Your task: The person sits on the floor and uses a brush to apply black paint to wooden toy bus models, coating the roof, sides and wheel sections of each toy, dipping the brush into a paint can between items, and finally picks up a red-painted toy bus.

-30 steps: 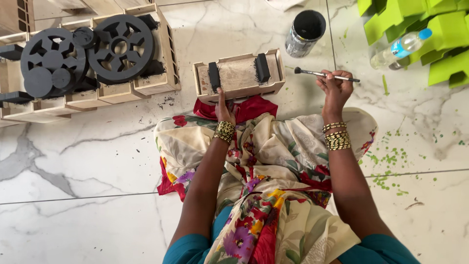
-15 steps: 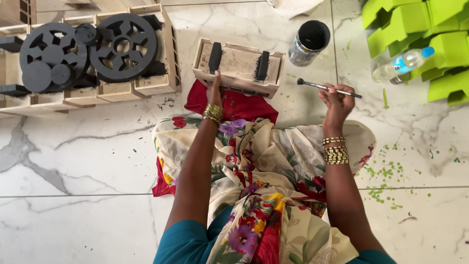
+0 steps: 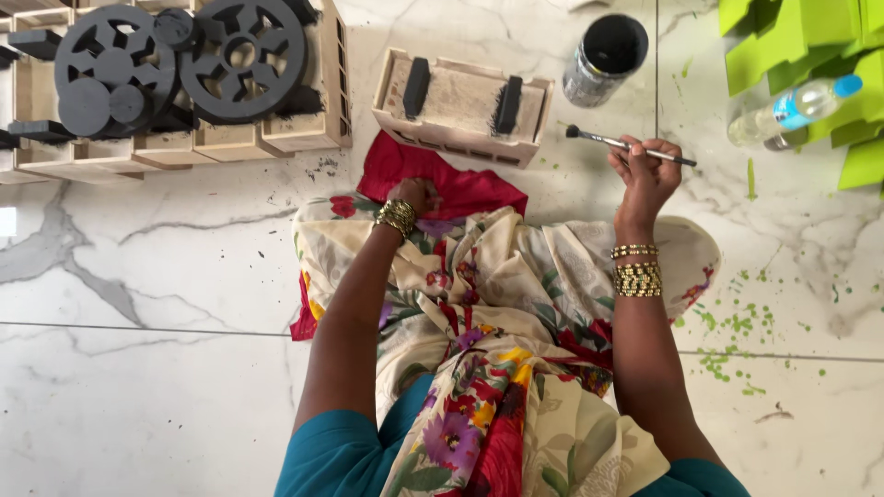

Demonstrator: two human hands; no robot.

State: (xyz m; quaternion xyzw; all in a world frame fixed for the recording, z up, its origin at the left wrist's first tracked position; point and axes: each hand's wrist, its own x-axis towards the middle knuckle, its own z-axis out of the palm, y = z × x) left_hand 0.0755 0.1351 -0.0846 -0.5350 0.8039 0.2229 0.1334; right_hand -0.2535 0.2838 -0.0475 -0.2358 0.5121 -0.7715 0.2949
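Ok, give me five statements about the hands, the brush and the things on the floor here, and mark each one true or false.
1. The right hand holds a thin paintbrush. True.
2. The brush's bristle end is dipped in the black paint can. False: it is in the air, between the can and the wooden box.
3. The left hand rests on red cloth just below the wooden box. True.
4. The splatters on the marble floor beside the right arm are black. False: they are green.
5. The plastic bottle stands upright. False: it lies on its side.
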